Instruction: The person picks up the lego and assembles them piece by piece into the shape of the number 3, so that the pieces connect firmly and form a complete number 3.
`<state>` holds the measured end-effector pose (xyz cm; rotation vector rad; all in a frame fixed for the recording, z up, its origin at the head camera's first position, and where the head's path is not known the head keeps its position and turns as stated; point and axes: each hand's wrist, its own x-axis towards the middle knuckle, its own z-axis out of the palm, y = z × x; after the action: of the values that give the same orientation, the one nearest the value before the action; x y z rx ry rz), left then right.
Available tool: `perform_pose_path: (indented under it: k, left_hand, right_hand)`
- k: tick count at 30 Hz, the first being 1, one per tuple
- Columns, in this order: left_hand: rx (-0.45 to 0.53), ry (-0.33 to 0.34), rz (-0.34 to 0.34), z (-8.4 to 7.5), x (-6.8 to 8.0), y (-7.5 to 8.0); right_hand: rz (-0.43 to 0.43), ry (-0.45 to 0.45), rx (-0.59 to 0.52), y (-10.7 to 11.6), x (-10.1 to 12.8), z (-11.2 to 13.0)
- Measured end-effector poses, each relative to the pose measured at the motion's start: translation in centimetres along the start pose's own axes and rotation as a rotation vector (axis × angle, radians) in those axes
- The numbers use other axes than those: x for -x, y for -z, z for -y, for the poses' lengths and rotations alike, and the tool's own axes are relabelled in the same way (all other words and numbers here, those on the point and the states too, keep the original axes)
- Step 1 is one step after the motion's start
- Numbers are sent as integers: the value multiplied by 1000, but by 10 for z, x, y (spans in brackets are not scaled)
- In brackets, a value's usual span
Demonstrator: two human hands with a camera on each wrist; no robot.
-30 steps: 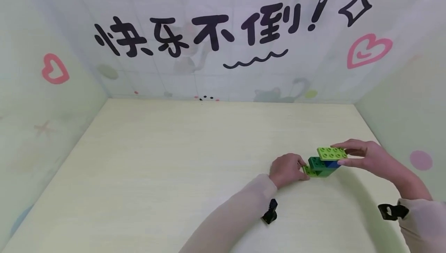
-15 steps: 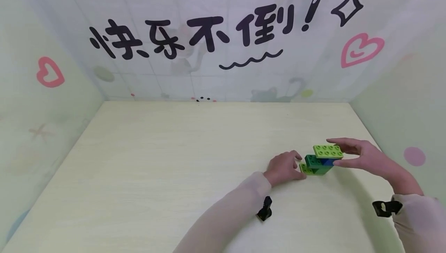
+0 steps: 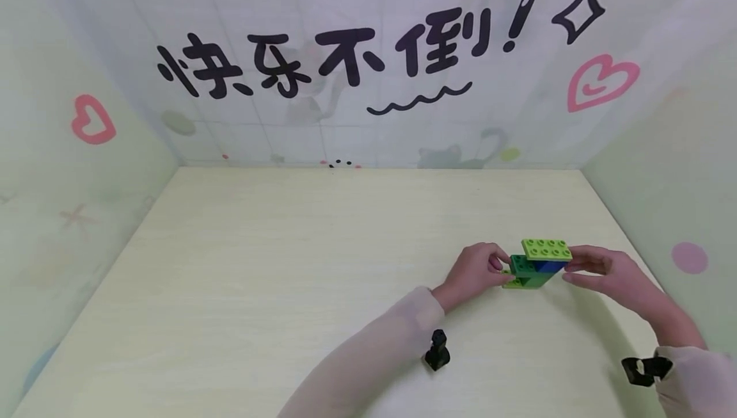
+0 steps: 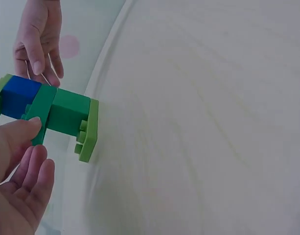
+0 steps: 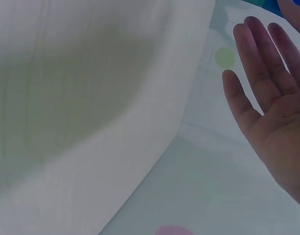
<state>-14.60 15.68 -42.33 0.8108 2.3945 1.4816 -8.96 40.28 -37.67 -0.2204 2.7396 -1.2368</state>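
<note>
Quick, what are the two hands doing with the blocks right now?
Left hand: fingers pinch the left side of the block stack.
Right hand: open, straight fingers at the stack's right side; touching cannot be told.

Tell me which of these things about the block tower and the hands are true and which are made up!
1. The top block of the block tower is light green. True.
2. The block tower holds a red block. False: it shows only light green, dark green and a blue block.
3. The left hand touches the tower's left side. True.
4. The right hand lies flat on the table, far from the tower. False: it is right beside the tower, fingers at the blue block.
5. A pile of spare blocks lies on the table. False: only the tower is there.
</note>
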Motion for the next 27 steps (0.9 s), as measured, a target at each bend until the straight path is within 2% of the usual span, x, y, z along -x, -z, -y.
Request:
perform_pose_path:
  k: [6,11,19,27]
  left_hand:
    - [66,-35,-65,-9,7,-6]
    - [93,-66,-78,-9,7,-12]
    - [113,-49,-81,-8,4,-13]
    - [137,-24,-81,-9,3,-12]
  right_hand:
    - [-6,-11,-53,-12,4,-7]
    - [-44,-3,-79,-20,4,-5]
    - [-93,-42,-96,-24,-2,0]
    - [-93,-124,-51,-26,-3,2]
